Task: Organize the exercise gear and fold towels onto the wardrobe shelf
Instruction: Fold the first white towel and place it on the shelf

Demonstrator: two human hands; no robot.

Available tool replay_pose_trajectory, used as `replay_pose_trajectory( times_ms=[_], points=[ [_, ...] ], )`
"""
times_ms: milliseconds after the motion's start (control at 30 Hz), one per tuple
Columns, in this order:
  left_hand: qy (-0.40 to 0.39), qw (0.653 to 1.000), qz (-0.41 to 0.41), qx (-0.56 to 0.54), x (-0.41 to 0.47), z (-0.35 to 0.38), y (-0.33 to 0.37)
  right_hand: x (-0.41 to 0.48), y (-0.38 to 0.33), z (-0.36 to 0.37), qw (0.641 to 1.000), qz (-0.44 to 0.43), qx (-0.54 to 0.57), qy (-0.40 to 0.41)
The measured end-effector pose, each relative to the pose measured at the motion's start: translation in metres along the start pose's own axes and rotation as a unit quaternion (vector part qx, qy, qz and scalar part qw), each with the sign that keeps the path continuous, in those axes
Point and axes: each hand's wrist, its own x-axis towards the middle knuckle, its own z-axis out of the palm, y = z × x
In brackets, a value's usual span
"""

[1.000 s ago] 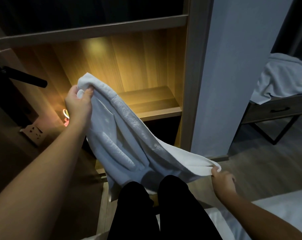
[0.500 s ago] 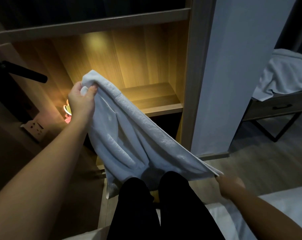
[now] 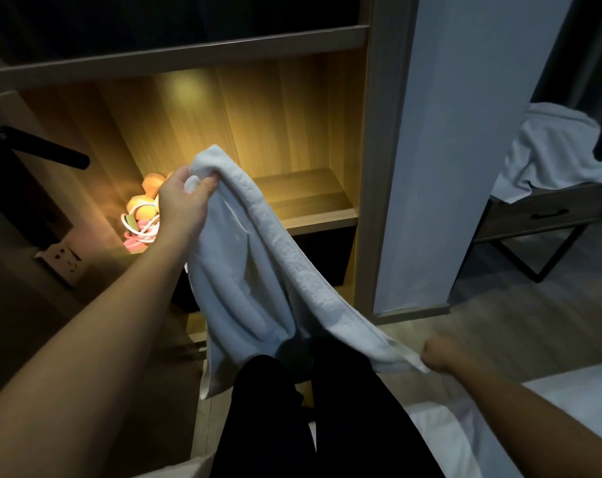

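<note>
Two hands hold one white towel (image 3: 258, 270). The left hand (image 3: 180, 198) is up high and pinches one corner between its thumb and curled fingers. The right hand (image 3: 441, 357) is down low beside the person's legs (image 3: 292, 408), closed tight round the other end. The towel hangs loose between them, in front of the lit wooden shelf (image 3: 310, 208). Orange and pink exercise gear (image 3: 142, 215) with a white cord sits at the left of that shelf, behind the left hand. Far to the right, another towel (image 3: 551, 150) lies rumpled on a small table (image 3: 548, 215).
</note>
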Motion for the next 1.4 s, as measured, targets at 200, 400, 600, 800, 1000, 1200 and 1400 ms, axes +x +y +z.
replay_pose_trajectory(
  times_ms=[200, 400, 600, 800, 1000, 1200, 1400],
  points=[
    [-0.1, 0.995, 0.013, 0.027, -0.011, 0.02, 0.017, -0.029, -0.09, -0.069, 0.917, -0.214, 0.308, 0.139],
    [-0.212, 0.975, -0.005, 0.065, -0.015, 0.026, 0.037, -0.114, -0.181, -0.147, 0.787, -0.44, 0.429, 0.061],
    [-0.275, 0.957, 0.022, 0.087, -0.02, 0.015, 0.048, -0.14, -0.21, -0.172, 0.777, -0.467, 0.419, 0.047],
    [-0.309, 0.944, 0.02, 0.111, -0.022, 0.004, 0.04, -0.136, -0.215, -0.17, 0.784, -0.456, 0.42, 0.031],
    [-0.18, 0.976, -0.006, 0.125, -0.01, -0.008, 0.02, -0.133, -0.216, -0.158, 0.788, -0.491, 0.357, 0.101],
    [-0.198, 0.969, -0.044, 0.145, -0.003, -0.019, 0.02, -0.146, -0.225, -0.166, 0.777, -0.546, 0.312, 0.022],
    [-0.273, 0.959, -0.028, 0.076, -0.012, -0.005, 0.037, -0.147, -0.251, -0.155, 0.774, -0.558, 0.292, 0.063]
  ],
)
